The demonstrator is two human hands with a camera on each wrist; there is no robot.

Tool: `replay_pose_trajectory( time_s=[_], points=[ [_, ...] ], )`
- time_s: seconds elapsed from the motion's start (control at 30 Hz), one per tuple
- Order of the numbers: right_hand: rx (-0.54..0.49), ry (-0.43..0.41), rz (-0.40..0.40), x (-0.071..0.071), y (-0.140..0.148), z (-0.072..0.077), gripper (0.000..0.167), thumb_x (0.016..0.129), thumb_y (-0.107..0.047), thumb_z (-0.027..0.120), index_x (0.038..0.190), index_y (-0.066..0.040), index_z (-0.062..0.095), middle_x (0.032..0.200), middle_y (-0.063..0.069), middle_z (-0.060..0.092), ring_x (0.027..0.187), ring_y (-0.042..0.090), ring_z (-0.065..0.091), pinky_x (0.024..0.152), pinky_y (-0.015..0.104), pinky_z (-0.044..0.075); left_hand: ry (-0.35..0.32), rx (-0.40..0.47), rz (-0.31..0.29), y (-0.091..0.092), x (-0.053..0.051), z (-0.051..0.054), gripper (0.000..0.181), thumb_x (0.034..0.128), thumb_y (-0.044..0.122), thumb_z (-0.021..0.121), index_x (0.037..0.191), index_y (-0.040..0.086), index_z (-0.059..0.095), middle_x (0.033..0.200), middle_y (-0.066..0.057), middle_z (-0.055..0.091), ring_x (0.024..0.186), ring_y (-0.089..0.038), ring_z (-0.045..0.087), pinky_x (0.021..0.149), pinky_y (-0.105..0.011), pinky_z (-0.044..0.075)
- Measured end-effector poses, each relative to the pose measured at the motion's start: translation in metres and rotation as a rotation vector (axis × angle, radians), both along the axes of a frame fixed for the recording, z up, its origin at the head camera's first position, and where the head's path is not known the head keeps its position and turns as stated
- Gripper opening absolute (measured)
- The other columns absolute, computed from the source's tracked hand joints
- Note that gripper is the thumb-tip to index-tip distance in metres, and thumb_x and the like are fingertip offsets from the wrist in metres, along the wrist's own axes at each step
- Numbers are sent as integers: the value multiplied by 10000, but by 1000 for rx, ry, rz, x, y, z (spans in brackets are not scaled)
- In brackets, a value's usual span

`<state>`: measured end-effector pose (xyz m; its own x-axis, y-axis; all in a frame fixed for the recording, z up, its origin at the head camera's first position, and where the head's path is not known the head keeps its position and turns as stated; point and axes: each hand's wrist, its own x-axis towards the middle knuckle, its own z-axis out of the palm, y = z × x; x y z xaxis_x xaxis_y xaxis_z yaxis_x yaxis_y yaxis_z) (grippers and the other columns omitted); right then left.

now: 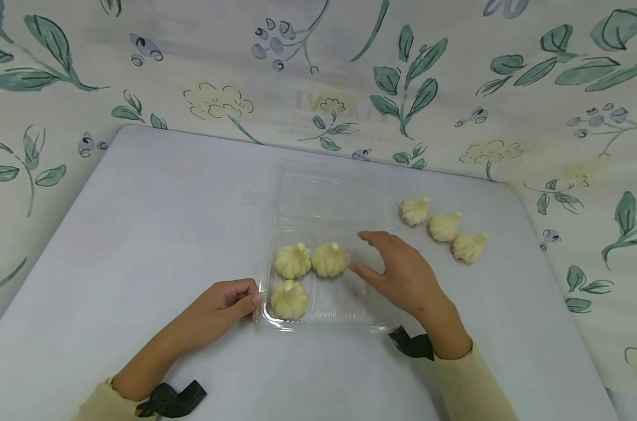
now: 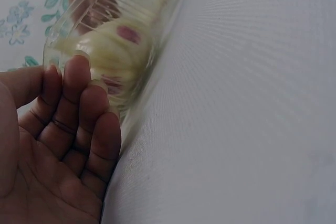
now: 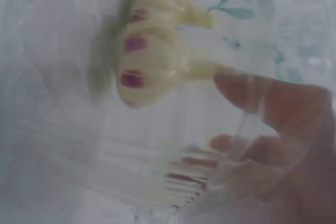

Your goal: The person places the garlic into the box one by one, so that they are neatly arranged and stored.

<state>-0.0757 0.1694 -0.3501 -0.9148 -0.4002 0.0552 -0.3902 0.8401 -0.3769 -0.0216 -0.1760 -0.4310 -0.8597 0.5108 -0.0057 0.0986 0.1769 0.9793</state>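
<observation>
A clear plastic box (image 1: 339, 318) stands on the white table with its lid (image 1: 324, 196) folded back behind it. Three pale garlic bulbs (image 1: 290, 299) lie in its left half. The left hand (image 1: 210, 313) pinches the box's left rim; in the left wrist view its thumb and fingers (image 2: 68, 129) meet at the clear edge beside a bulb (image 2: 113, 51). The right hand (image 1: 402, 275) is over the box's right side, thumb and fingers apart, holding nothing. Seen through blurred plastic in the right wrist view, its fingers (image 3: 283, 114) are near a bulb's stem (image 3: 202, 70).
Three more garlic bulbs (image 1: 443, 226) lie in a slanting row on the table (image 1: 139, 234), behind and to the right of the box. A floral cloth (image 1: 297, 88) hangs behind the table and at its sides. Dark straps (image 1: 171, 400) are at both wrists.
</observation>
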Motion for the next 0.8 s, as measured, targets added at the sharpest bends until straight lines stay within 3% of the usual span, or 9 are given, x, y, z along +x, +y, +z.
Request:
replay_pose_trajectory(
  time_s=[0.27,0.8],
  points=[
    [-36,22,8,-1,7,2,559,954,-332,796,1406,-56,617,1326,117,675,1214,293,643,971,486,531,-6,-6,2,0,0,0,235,1084,133,574,855,168,610,803,27,623,776,-183,577,729,-285,485],
    [-87,7,14,3,23,-3,519,959,-284,795,1390,-50,624,1399,99,640,1309,314,588,1053,507,479,2,-6,-6,0,-1,0,247,1099,148,551,866,171,629,842,18,680,805,-202,594,757,-285,490]
  ],
)
